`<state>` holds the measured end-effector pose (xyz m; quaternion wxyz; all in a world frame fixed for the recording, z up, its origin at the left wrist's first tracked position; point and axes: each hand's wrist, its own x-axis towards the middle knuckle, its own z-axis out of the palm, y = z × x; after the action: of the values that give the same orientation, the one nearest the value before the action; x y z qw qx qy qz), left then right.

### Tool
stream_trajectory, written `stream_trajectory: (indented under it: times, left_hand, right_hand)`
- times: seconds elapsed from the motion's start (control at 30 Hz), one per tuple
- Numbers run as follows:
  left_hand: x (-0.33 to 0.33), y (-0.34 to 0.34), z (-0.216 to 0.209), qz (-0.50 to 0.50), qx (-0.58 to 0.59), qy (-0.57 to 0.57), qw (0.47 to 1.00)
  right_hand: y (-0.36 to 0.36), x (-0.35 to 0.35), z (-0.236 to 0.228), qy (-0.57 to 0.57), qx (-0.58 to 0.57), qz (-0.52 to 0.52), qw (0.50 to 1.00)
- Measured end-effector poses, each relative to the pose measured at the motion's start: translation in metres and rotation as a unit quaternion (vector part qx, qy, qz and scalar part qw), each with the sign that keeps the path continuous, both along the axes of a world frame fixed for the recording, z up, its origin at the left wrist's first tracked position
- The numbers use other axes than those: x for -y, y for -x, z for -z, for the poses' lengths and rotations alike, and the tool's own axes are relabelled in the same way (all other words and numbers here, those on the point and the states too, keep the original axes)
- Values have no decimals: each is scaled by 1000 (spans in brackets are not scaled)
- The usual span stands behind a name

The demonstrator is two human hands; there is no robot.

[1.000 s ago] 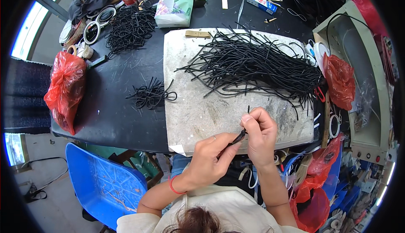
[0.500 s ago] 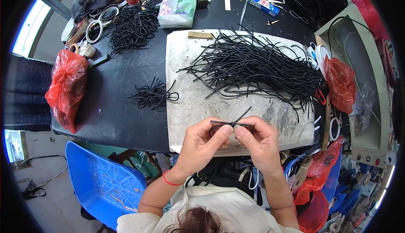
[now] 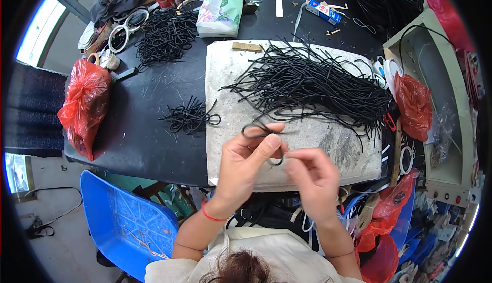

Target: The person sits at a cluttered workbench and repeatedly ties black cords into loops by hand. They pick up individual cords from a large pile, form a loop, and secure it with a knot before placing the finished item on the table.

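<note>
- Since half a second ago, the thin black rubber cord [image 3: 261, 129] has been bent from a nearly straight piece into a small loop; both hands were raised a little and are held closer together over the near edge of the worn grey work mat [image 3: 225, 78].
- Head view: the cord is pinched by the left hand [image 3: 246, 162] between thumb and forefinger, the loop standing above the fingers, apparently so that its shape is kept.
- The right hand [image 3: 312, 178] is closed on the cord's lower end just beside the left thumb; the exact grip cannot be told, because the fingers are blurred.
- A large heap of loose black cord lengths [image 3: 318, 85] is spread on the mat, within reach, probably as stock.
- A small pile of looped black cords [image 3: 189, 116] lies apart on the black tabletop [image 3: 138, 134] to the left; a bigger tangled pile [image 3: 164, 37] sits further back.
- Where the cord's ends cross is hidden behind the fingers.
- A red plastic bag [image 3: 84, 103] hangs at the table's left edge; a blue plastic chair [image 3: 128, 221] is partly cut off below.
</note>
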<state>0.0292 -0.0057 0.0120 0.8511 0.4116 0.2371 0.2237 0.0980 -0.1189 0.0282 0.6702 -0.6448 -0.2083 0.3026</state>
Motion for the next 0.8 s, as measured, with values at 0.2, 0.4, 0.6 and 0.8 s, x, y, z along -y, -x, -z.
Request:
stream_trajectory:
  times: [0.2, 0.4, 0.6, 0.8]
  left_hand:
    - [-8, 8, -3, 154, -39, -99, 982]
    - [-1, 8, -5, 119, -41, -51, 991]
    - [4, 7, -1, 96, -43, -34, 994]
    - [9, 7, 3, 84, -54, -35, 994]
  right_hand:
    - [-30, -10, 5, -31, 153, -43, 987]
    - [-18, -13, 7, -72, -53, -40, 995]
    - [-9, -18, 10, -69, -37, 6, 997]
    - [-12, -17, 16, -62, -90, 2, 994]
